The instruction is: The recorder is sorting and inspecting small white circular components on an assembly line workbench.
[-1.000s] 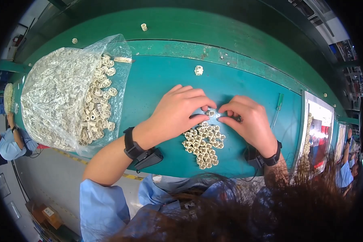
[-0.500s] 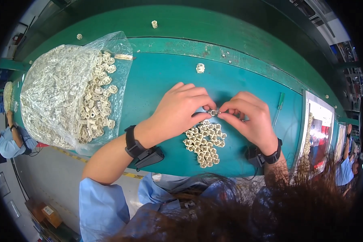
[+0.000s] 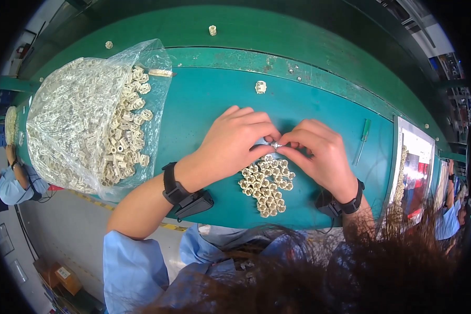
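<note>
My left hand [image 3: 239,137] and my right hand [image 3: 319,149] meet above the green mat. Between their pinched fingertips is a small shiny, silvery part [image 3: 277,146], mostly covered by the fingers. Thumb and forefinger of each hand press on it from opposite sides. Just below the hands lies a cluster of small cream plastic sockets [image 3: 266,188], open ends up, standing close together. A single cream socket [image 3: 260,87] lies on its own beyond the hands.
On the left, a large clear plastic bag [image 3: 70,123] spills many cream sockets. A green-handled screwdriver [image 3: 363,138] lies right of my right hand. Farther right is a framed sheet [image 3: 416,167]. A raised green ledge [image 3: 235,56] crosses the back. Another person [image 3: 18,180] works at far left.
My right hand has shifted slightly left, so its fingertips now sit closer against the part and my left fingers. The left hand has hardly moved.
</note>
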Available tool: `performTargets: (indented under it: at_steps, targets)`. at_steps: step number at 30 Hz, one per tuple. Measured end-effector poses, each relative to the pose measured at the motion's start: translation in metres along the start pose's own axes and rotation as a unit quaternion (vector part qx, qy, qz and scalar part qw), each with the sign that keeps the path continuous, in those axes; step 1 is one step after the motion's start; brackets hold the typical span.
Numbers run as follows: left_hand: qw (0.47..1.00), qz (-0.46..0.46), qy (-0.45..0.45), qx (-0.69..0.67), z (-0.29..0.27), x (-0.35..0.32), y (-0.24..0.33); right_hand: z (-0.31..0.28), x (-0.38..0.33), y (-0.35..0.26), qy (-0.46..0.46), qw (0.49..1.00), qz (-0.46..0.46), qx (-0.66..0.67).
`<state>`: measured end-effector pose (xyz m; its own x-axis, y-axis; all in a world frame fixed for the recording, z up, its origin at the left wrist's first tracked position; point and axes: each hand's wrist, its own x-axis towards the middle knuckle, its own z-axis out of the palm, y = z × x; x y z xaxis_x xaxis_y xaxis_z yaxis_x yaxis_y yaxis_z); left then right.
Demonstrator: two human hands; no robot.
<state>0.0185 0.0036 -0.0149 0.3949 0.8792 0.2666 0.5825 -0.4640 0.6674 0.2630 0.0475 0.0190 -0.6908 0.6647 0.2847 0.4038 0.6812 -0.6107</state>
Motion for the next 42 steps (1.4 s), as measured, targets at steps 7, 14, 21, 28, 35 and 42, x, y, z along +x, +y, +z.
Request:
performTargets:
  at_steps: [7,14,21,28,35,42]
  targets:
    - [1.0,-0.005,-0.006,0.003,-0.001,0.0,0.001,0.0,0.0,-0.001,0.003,1.0,-0.002,-0.008]
    - [1.0,-0.006,-0.009,0.003,0.001,0.0,0.001,0.0,-0.003,-0.001,-0.003,1.0,0.003,-0.005]
    - [0.998,0.035,-0.047,0.0,-0.01,-0.003,-0.004,-0.032,-0.001,0.02,0.011,0.991,0.133,0.017]
    - [0.999,0.04,-0.018,-0.02,-0.024,0.008,-0.006,-0.04,0.016,0.035,-0.087,0.971,0.224,0.02]
    - [0.99,-0.063,0.128,-0.006,-0.027,0.02,-0.013,-0.04,0.012,0.052,-0.11,0.964,0.227,0.078]
    - [0.981,-0.035,0.155,0.106,-0.014,0.025,-0.02,-0.045,0.001,0.07,-0.065,0.916,0.267,0.293]
